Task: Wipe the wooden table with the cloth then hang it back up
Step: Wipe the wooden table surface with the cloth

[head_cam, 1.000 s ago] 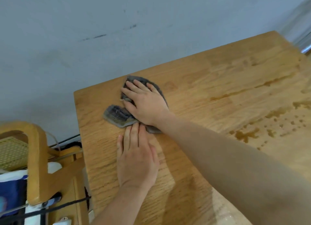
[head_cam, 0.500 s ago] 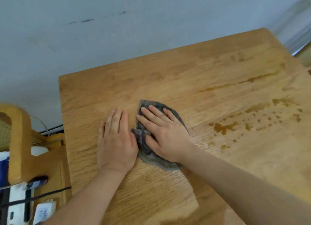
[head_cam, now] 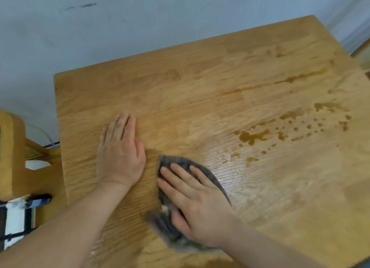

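Presses 1 grey cloth [head_cam: 176,161] flat on 1 wooden table [head_cam: 180,99], near-centre, w/ right hand [head_cam: 198,205]. 4 fingers straight & spread on top, thumb laid along cloth's left side; no clench, no pinch. Cloth bunched & blurred, edge showing beyond fingertips at far end & past heel of palm at near end.

Rests left hand [head_cam: 120,153] palm-down on bare wood just left of cloth, not touching it. Fingers straight, close together, pointing to far side, holding nothing.

Count: 2 hands, 2 bare forearms in from near edge, 1 cloth, 1 table.

Wet sheen on wood just right of cloth. 1 larger brown puddle [head_cam: 251,136] right of centre, w/ many small drops scattered to its right; too small & blurred for exact no. 1 long thin brown streak [head_cam: 296,78] further back.

1 pale wall [head_cam: 140,31] behind table's far edge, w/ a few dark scuffs. 1 wooden chair [head_cam: 10,151] at left, partly cut off by frame.
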Tool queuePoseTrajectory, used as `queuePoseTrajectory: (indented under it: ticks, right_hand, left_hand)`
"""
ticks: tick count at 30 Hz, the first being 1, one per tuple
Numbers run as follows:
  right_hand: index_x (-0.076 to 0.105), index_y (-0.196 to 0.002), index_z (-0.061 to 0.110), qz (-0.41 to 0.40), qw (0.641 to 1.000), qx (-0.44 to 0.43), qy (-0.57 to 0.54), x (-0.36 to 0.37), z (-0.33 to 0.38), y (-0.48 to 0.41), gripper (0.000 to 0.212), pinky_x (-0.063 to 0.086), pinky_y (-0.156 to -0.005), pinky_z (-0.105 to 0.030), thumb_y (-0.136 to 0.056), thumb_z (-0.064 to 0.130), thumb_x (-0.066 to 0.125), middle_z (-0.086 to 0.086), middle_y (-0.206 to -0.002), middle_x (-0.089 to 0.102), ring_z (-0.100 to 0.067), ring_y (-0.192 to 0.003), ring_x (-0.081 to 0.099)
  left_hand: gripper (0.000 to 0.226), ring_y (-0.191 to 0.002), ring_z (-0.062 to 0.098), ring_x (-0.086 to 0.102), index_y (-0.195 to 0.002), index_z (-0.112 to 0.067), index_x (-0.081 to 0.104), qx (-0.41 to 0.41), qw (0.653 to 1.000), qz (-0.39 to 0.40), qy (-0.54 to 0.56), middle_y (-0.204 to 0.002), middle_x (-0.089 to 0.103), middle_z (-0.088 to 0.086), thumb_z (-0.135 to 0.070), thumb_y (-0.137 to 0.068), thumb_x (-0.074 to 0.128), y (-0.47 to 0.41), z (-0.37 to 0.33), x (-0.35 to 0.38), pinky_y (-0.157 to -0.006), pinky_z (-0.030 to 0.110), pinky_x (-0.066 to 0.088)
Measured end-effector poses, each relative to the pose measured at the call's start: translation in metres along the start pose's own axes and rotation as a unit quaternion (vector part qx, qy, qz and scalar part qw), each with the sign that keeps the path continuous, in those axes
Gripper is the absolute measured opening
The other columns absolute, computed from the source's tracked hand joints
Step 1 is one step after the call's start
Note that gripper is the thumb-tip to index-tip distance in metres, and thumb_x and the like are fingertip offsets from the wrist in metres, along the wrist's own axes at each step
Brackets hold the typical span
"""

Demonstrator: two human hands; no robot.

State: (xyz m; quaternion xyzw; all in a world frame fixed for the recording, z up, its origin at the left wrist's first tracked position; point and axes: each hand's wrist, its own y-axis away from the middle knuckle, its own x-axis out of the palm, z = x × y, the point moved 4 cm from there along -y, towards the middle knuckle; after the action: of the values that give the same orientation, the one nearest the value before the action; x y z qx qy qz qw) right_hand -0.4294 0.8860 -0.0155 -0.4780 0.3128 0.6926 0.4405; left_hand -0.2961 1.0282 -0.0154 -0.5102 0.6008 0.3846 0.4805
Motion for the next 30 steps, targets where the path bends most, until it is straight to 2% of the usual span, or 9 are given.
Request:
queuePoseTrajectory:
  ticks: [4,9,11,17,20,22,26,28,30]
  right_hand:
    - [0.045,-0.143,0.023,0.034,0.996,-0.080,0.012,-0.016,-0.044,-0.024,0.057,0.021,-0.117,-0.039,-0.088,0.038,0.048,0.002,-0.152,0.037,-0.015,-0.144,0.026]
    - [0.035,-0.148,0.022,-0.052,0.987,0.149,0.037,-0.052,-0.134,-0.123,0.055,0.015,-0.118,-0.042,-0.095,0.038,0.037,0.001,-0.157,0.028,-0.015,-0.146,0.018]
    - [0.033,-0.149,0.021,-0.057,0.985,0.157,0.037,-0.046,-0.124,-0.116,0.057,0.015,-0.119,-0.042,-0.095,0.037,0.036,0.001,-0.158,0.026,-0.016,-0.147,0.016]
    - [0.039,-0.146,0.023,0.022,0.999,-0.010,0.021,-0.006,-0.017,0.019,0.058,0.019,-0.118,-0.043,-0.090,0.038,0.047,0.002,-0.156,0.030,-0.016,-0.147,0.018]
    - [0.044,-0.143,0.024,0.054,0.995,-0.078,0.016,-0.010,-0.025,0.022,0.057,0.021,-0.117,-0.041,-0.088,0.038,0.050,0.001,-0.153,0.035,-0.016,-0.145,0.025]
    - [0.048,-0.141,0.022,0.025,0.999,-0.039,0.028,-0.020,-0.051,-0.012,0.056,0.024,-0.115,-0.042,-0.087,0.038,0.049,0.000,-0.150,0.041,-0.018,-0.142,0.031]
    - [0.037,-0.147,0.021,-0.073,0.978,0.194,0.033,-0.029,-0.079,-0.072,0.057,0.015,-0.118,-0.044,-0.093,0.039,0.039,0.000,-0.156,0.030,-0.017,-0.146,0.020]
    - [0.036,-0.148,0.020,-0.077,0.978,0.192,0.018,-0.015,-0.046,-0.063,0.058,0.013,-0.119,-0.044,-0.092,0.038,0.037,0.000,-0.157,0.027,-0.017,-0.147,0.017]
    - [0.042,-0.144,0.020,-0.059,0.991,0.116,-0.001,0.003,0.000,-0.025,0.059,0.016,-0.118,-0.043,-0.088,0.037,0.041,-0.001,-0.155,0.033,-0.018,-0.145,0.022]
  left_hand:
    - [0.050,-0.141,0.028,0.029,-0.142,-0.004,0.040,-0.001,1.000,-0.003,-0.004,-0.150,0.037,0.013,-0.014,-0.093,0.041,-0.004,0.000,-0.001,-0.116,0.047,0.022]
    - [0.051,-0.142,0.026,0.027,-0.143,-0.005,0.040,0.000,1.000,-0.005,0.000,-0.151,0.037,0.011,-0.015,-0.093,0.041,-0.003,0.001,0.001,-0.116,0.046,0.021]
    - [0.051,-0.142,0.026,0.027,-0.143,-0.006,0.039,0.003,1.000,-0.003,0.001,-0.151,0.036,0.011,-0.015,-0.093,0.040,-0.002,0.002,0.001,-0.116,0.046,0.021]
    - [0.052,-0.143,0.026,0.024,-0.145,-0.008,0.036,0.001,1.000,0.005,-0.006,-0.153,0.033,0.011,-0.021,-0.094,0.034,-0.002,0.000,-0.001,-0.117,0.045,0.018]
    - [0.053,-0.143,0.026,0.024,-0.145,-0.007,0.036,0.006,1.000,0.004,-0.010,-0.152,0.033,0.012,-0.021,-0.094,0.035,-0.002,-0.001,-0.002,-0.117,0.046,0.019]
    - [0.053,-0.143,0.026,0.023,-0.145,-0.008,0.035,0.004,1.000,0.004,-0.006,-0.153,0.032,0.011,-0.021,-0.094,0.035,-0.004,0.000,-0.003,-0.118,0.045,0.017]
    - [0.053,-0.143,0.026,0.024,-0.145,-0.008,0.036,0.009,1.000,-0.005,-0.002,-0.153,0.033,0.011,-0.019,-0.093,0.037,-0.004,-0.001,-0.003,-0.117,0.045,0.018]
    - [0.053,-0.141,0.027,0.027,-0.143,-0.007,0.038,0.009,1.000,-0.014,-0.004,-0.151,0.036,0.011,-0.019,-0.092,0.038,-0.002,-0.001,-0.004,-0.116,0.047,0.021]
    - [0.052,-0.140,0.029,0.029,-0.142,-0.007,0.040,0.009,1.000,-0.020,-0.006,-0.150,0.038,0.012,-0.019,-0.091,0.038,0.001,-0.002,-0.003,-0.115,0.048,0.023]
